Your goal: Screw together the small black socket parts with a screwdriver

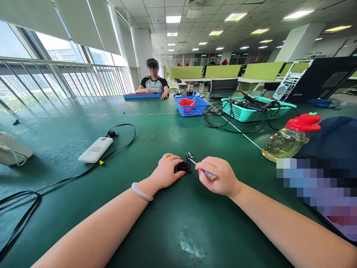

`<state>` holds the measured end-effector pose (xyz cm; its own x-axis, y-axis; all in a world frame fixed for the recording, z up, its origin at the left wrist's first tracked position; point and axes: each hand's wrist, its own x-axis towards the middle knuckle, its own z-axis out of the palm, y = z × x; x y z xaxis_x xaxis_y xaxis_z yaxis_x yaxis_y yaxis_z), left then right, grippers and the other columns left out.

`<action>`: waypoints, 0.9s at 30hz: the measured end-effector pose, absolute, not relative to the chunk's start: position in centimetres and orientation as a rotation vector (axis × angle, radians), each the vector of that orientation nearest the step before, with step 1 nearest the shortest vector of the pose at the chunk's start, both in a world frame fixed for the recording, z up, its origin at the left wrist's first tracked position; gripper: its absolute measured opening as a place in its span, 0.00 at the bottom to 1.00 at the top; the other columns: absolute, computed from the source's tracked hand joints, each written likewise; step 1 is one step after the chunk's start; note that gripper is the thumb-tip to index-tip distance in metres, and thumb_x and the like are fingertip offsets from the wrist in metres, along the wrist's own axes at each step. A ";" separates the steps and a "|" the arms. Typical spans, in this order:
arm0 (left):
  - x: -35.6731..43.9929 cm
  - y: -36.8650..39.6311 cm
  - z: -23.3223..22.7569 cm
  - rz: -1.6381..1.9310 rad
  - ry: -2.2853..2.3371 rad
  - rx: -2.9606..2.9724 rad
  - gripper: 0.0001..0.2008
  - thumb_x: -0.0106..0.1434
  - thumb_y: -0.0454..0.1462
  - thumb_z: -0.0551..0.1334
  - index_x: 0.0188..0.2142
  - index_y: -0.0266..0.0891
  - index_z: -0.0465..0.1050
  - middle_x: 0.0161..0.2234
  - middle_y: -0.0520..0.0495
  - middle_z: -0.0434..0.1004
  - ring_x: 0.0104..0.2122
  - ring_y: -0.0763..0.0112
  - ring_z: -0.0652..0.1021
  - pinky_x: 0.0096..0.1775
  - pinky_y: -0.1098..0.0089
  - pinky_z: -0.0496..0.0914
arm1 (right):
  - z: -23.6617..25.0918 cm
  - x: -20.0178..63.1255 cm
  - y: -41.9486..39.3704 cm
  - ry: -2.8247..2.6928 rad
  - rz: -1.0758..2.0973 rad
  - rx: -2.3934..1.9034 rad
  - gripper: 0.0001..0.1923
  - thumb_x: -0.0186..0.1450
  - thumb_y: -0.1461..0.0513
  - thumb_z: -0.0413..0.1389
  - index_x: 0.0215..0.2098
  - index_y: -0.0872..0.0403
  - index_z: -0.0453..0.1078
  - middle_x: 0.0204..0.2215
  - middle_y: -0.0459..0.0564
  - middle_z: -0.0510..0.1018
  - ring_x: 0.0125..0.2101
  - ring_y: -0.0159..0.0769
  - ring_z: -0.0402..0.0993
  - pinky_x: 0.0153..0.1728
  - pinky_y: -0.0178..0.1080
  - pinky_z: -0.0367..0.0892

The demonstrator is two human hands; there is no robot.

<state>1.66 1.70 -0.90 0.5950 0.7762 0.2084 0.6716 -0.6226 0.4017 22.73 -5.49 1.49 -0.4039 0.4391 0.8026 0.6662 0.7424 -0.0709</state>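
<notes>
At my far left a pale case (pixel 13 149) sits on the green counter (pixel 167 227), then a white device (pixel 96 150) lies flat; both are well apart from my hands, which I'd guess leaves my arms room. My left hand (pixel 168 171) rests low, thumb on the near side and fingers curled over the far side, closed around a black part (pixel 182 167) lying on the counter in front of me, presumably so it can't slide. Just beyond it is a small shiny piece (pixel 189 154), where my screwdriver (pixel 209 174) points; I can't tell whether the tip touches. My right hand (pixel 219 175) has its fingers clamped on the screwdriver's handle, slanted with its butt toward me, likely for fine aim. Farther right, a teal basket (pixel 247 117) and a red-capped bottle (pixel 287 143) stand clear of the tool.
</notes>
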 end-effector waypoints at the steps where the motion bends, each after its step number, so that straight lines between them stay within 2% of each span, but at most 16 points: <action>1: 1.7 1.7 -0.8 0.526 1.185 2.546 0.20 0.60 0.43 0.68 0.52 0.42 0.77 0.55 0.43 0.77 0.61 0.50 0.67 0.64 0.50 0.61 | 1.4 22.8 -5.4 -1.991 -0.206 -0.895 0.08 0.65 0.67 0.51 0.33 0.51 0.71 0.25 0.46 0.76 0.24 0.33 0.70 0.28 0.37 0.64; 7: 1.7 1.6 -0.7 0.527 1.186 2.534 0.20 0.60 0.42 0.68 0.51 0.43 0.76 0.55 0.44 0.77 0.60 0.50 0.67 0.64 0.50 0.61 | 0.6 23.1 -4.8 -1.634 0.439 -1.178 0.12 0.67 0.59 0.49 0.29 0.51 0.71 0.18 0.43 0.66 0.19 0.32 0.62 0.23 0.37 0.57; 12: 1.7 1.8 -0.7 0.502 1.192 2.514 0.21 0.60 0.42 0.69 0.52 0.41 0.76 0.56 0.44 0.77 0.61 0.49 0.67 0.64 0.50 0.61 | 0.1 23.2 -3.8 -1.404 0.794 -1.214 0.14 0.64 0.52 0.52 0.29 0.52 0.71 0.19 0.43 0.66 0.20 0.32 0.62 0.23 0.36 0.57; 19: 1.7 1.8 -0.5 0.506 1.102 2.524 0.18 0.60 0.39 0.69 0.51 0.43 0.76 0.54 0.46 0.78 0.59 0.53 0.68 0.63 0.52 0.61 | 0.2 23.1 -3.4 -1.274 0.869 -1.226 0.17 0.62 0.48 0.53 0.28 0.52 0.69 0.19 0.42 0.66 0.19 0.30 0.62 0.22 0.36 0.57; 27: 1.7 1.8 -0.4 0.473 1.138 2.525 0.19 0.60 0.40 0.69 0.51 0.42 0.77 0.54 0.44 0.77 0.60 0.52 0.67 0.64 0.52 0.61 | 0.2 23.1 -4.1 -1.505 0.699 -1.278 0.13 0.64 0.54 0.51 0.30 0.52 0.71 0.20 0.44 0.68 0.21 0.32 0.63 0.24 0.37 0.57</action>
